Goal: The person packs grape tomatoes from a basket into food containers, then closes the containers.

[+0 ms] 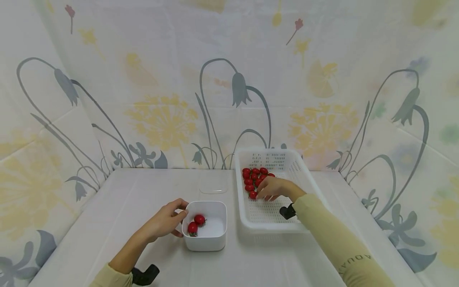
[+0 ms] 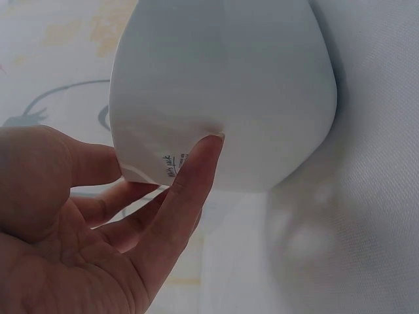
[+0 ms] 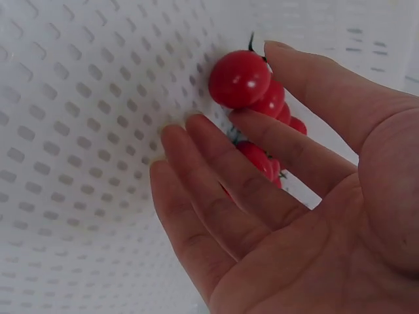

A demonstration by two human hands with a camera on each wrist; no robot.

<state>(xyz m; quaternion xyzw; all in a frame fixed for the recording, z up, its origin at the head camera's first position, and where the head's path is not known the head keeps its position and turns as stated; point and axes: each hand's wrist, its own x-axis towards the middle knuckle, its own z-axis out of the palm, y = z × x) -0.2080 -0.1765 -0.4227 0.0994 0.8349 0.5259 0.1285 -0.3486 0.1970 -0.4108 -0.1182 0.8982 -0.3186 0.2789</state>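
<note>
My left hand [image 1: 165, 220] holds a small white square container [image 1: 206, 244] by its left side, fingers bent around its rim and wall. In the left wrist view, a fingertip presses the container's smooth outer wall [image 2: 262, 85], beside small printed lettering. Two red cherry tomatoes [image 1: 199, 219] lie inside. My right hand [image 1: 273, 188] reaches into a white perforated basket [image 1: 256, 225] over several more cherry tomatoes. In the right wrist view, its thumb and index finger lie either side of the nearest tomato [image 3: 237, 80], tips right at its skin; the other fingers extend loosely.
A clear flat lid-like piece [image 1: 213, 189] lies on the white table [image 1: 143, 183] behind the container. The basket stands to the container's right, its raised walls around my right hand. A flower-printed curtain [image 1: 161, 79] hangs behind the table and along both sides.
</note>
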